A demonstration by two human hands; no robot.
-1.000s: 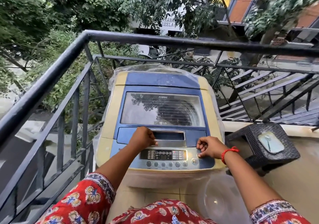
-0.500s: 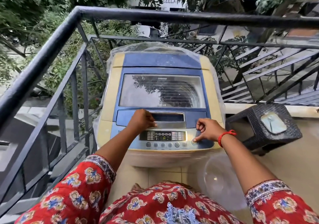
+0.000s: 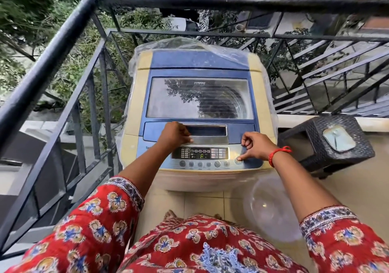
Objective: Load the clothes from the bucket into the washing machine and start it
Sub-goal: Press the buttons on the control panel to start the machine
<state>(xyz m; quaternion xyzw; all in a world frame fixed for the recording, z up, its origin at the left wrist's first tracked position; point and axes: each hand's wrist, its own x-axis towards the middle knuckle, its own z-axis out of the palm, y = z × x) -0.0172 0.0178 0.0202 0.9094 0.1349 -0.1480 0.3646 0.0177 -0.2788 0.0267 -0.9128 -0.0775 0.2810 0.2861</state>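
A blue and cream top-loading washing machine [image 3: 136, 108] stands in the balcony corner, its glass lid [image 3: 200, 98] down and dark clothes dimly visible in the drum. The control panel [image 3: 200, 153] shows a lit green display above a row of round buttons. My left hand [image 3: 174, 133] rests as a loose fist on the lid's front handle. My right hand [image 3: 255, 146] is curled with the index finger pressing the rightmost button. A clear plastic bucket [image 3: 271, 209] stands empty on the floor at the front right of the machine.
A black metal railing [image 3: 63, 32] runs along the left and behind the machine. A black woven stool [image 3: 315, 144] with a small mirror-like item [image 3: 339, 139] on top stands to the right. Beige tiled floor [image 3: 357, 184] lies beside it.
The camera has tilted downward, so the machine sits higher in the frame. My right index finger has moved onto the rightmost button. My left hand stays on the lid handle.
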